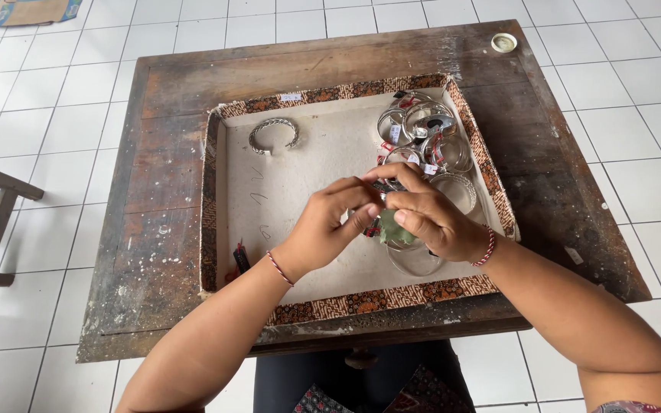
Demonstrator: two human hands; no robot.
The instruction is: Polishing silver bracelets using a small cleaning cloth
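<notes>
While held by both hands (380,218), green cloth (393,229) beside tagged bangles (426,138).

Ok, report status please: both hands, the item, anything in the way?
Left hand and right hand together over tray, pinching small silver piece. Green cloth under right hand. Bangle pile just behind.

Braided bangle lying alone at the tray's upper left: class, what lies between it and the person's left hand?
Head view: only bare pale tray lining between the braided bangle and the left hand.

braided cuff (274,134) alone upper left; small round lid (503,42) on table corner.
</notes>
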